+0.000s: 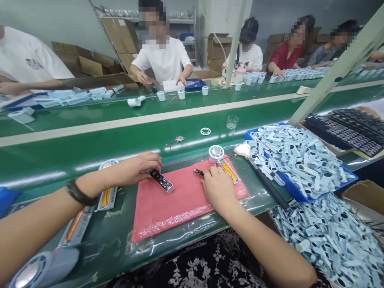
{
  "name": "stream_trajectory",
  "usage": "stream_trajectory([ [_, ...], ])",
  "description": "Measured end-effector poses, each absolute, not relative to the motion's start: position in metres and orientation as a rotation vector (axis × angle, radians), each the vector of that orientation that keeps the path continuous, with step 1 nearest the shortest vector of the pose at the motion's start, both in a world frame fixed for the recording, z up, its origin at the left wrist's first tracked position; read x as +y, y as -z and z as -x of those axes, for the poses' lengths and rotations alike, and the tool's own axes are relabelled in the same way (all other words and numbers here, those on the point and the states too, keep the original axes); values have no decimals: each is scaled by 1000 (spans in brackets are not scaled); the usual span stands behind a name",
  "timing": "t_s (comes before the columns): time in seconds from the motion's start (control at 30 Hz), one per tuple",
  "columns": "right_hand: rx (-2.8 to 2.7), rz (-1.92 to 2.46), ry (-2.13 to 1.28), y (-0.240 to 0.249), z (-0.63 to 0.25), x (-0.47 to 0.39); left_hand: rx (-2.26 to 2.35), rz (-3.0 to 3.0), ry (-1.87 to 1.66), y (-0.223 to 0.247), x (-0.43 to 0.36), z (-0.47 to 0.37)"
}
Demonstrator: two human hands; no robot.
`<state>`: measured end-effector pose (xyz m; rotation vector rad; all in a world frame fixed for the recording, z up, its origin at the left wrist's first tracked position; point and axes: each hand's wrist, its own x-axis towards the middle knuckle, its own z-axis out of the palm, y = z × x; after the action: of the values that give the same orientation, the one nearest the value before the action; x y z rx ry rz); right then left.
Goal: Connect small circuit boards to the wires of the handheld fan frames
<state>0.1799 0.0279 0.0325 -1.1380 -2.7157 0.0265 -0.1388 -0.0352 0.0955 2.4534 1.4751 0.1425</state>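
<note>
My left hand (146, 167) is closed on the end of a narrow pale strip with a dark, component-dotted face, like a circuit board (162, 181), tilted over the pink foam mat (168, 212). My right hand (220, 188) is closed at the mat's right side, a small dark circuit board (198, 172) sticking out at its fingertips. Just beyond it lies an opened handheld fan (216, 152), its round head facing up, with an orange piece (230, 172) and thin wires in its handle. The right fingers partly cover that handle.
At the right, a blue bin (300, 196) overflows with pale plastic parts; more are heaped below. A black-handled tool (267, 182) lies beside it. Ahead are a fan grille ring (205, 131), a wired part (179, 139) and a clear cup (232, 122). Co-workers sit across the line.
</note>
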Motion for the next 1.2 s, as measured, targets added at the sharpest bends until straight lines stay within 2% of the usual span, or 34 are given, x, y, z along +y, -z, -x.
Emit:
stream_trajectory([
  [0.1,-2746,1148,-49,-33,-177,32,1614,-2479,-129,-97,-49,126],
  [0.17,-2680,1115,-160,-33,-181,32,1734,-2448,-311,-99,-65,96],
  [0.23,-2552,1051,-296,-33,-186,29,1822,-2197,-731,-96,-79,50],
  [0.3,-2359,977,-392,-33,-193,22,1767,-1632,-1335,-83,-87,-3],
  [0.33,-2255,943,-408,-33,-196,18,1697,-1334,-1510,-75,-88,-28],
  [0.4,-2109,867,-399,-32,-202,9,1491,-901,-1637,-57,-83,-67],
  [0.57,-2132,634,-463,-28,-227,2,1261,-474,-1610,-40,-51,-98],
  [0.67,-2084,858,-350,-24,-247,18,1277,-408,-1640,-48,-40,-90],
  [0.73,-2118,1123,-239,-21,-256,30,1307,-425,-1631,-54,-38,-85],
  [0.83,-2244,1324,-277,-18,-253,37,1369,-520,-1522,-57,-34,-80],
  [1.0,-2179,1295,-423,-17,-228,14,1441,-585,-1430,-48,-21,-73],
  [1.2,-2172,1231,-418,-9,-218,-9,1508,-691,-1329,-42,-7,-65],
])
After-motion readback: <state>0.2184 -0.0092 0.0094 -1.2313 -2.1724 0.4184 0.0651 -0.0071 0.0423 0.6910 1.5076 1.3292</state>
